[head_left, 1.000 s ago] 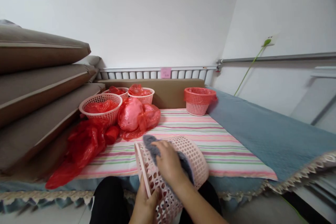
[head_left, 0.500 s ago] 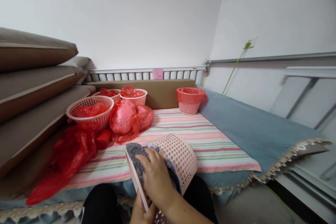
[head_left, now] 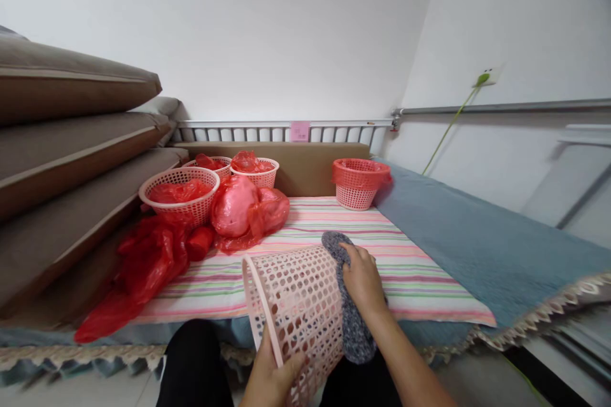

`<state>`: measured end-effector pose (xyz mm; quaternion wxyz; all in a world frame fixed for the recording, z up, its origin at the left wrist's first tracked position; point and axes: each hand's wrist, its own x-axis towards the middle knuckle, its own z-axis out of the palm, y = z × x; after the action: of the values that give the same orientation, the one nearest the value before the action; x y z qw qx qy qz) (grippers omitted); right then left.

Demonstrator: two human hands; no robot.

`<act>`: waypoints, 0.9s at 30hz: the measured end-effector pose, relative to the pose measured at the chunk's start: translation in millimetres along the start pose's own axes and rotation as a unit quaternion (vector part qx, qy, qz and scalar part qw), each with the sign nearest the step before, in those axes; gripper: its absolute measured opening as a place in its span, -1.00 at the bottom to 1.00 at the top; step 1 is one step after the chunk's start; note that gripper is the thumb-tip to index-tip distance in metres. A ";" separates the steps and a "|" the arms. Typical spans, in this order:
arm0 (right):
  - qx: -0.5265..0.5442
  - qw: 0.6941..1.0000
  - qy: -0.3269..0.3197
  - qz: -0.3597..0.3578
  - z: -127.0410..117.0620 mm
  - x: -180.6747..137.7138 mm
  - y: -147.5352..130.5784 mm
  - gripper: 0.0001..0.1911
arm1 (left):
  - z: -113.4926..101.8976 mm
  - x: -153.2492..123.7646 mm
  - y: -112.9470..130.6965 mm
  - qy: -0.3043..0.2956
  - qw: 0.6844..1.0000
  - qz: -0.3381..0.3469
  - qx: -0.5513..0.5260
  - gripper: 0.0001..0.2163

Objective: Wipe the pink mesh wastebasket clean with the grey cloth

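A pale pink perforated plastic basket (head_left: 300,292) lies tipped on its side over my lap, its rim facing left. My left hand (head_left: 274,369) grips that rim from below, thumb on the outer wall. With my right hand (head_left: 363,276) I hold a dark grey fuzzy cloth (head_left: 356,337) against the basket's base on the right. The fingers press over the cloth, and its ends stick out above and below them.
Red plastic bags (head_left: 147,261) and several pink baskets (head_left: 181,194) stand at the left beside stacked cushions (head_left: 71,140). Another basket with a red bag over its rim (head_left: 358,184) stands at the back right. A striped cloth (head_left: 420,286) covers the blue bedspread (head_left: 453,216).
The grey cloth and my right hand have moved from the basket's open mouth to its outer base. The basket has turned, and the view has shifted slightly left.
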<state>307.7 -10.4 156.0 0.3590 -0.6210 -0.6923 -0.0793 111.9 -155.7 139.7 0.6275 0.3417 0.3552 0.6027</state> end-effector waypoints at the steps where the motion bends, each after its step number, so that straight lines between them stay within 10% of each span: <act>1: 0.004 1.000 0.002 0.001 0.0 -0.9 -0.8 -0.51 | 4.6 0.4 7.3 0.008 1.000 -0.004 -0.028 -0.23; 11: 0.075 0.997 0.019 0.011 -3.6 -10.1 -4.8 -0.53 | -6.8 5.1 6.9 0.049 0.994 -0.042 -0.093 -0.14; 22: 0.242 0.949 -0.136 -0.150 -25.4 -39.7 -165.1 -0.45 | -19.4 4.1 -17.0 0.075 0.994 0.005 -0.074 -0.28; 27: 0.221 0.953 -0.129 -0.161 -25.9 -37.7 -155.4 -0.43 | -17.7 -1.2 -14.0 0.039 0.997 0.012 -0.060 -0.26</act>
<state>174.5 -88.7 204.6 0.3770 -0.4115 -0.8238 0.0998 103.9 -157.5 118.6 0.6255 0.2842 0.3387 0.6429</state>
